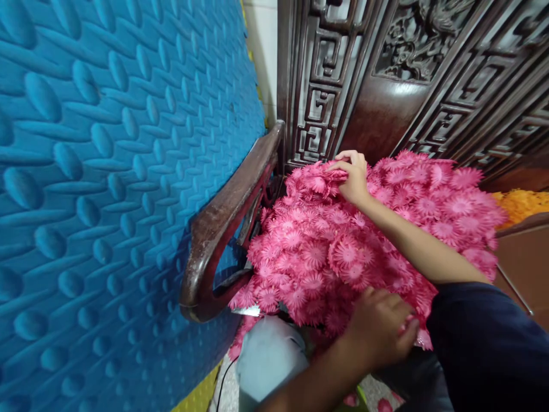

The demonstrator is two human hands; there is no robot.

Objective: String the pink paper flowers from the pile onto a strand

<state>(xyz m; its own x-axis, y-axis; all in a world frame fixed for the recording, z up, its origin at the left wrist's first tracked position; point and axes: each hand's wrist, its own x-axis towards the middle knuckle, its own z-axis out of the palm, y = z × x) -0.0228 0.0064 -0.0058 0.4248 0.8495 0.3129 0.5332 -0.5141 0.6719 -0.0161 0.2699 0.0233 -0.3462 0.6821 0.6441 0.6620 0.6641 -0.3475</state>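
Note:
A large heap of pink artificial flowers (313, 254) with narrow pointed petals fills the middle of the head view. My right hand (354, 177), at the end of a dark blue sleeve, reaches over to the heap's far edge. Its fingers are bent around pink flowers there. Close to my lap, my left hand (380, 326) is closed in front of the near side of the heap, slightly blurred. A bit of pink shows between its thumb and fingers, but what it holds is not clear.
A dark wooden armrest (214, 246) borders the heap on the left, with carved wooden panels (373, 114) behind. Blue textured foam mat (107, 189) covers the left side. Orange flowers (521, 206) and a brown cardboard box (523, 263) are at right. Pink pieces lie on the floor below.

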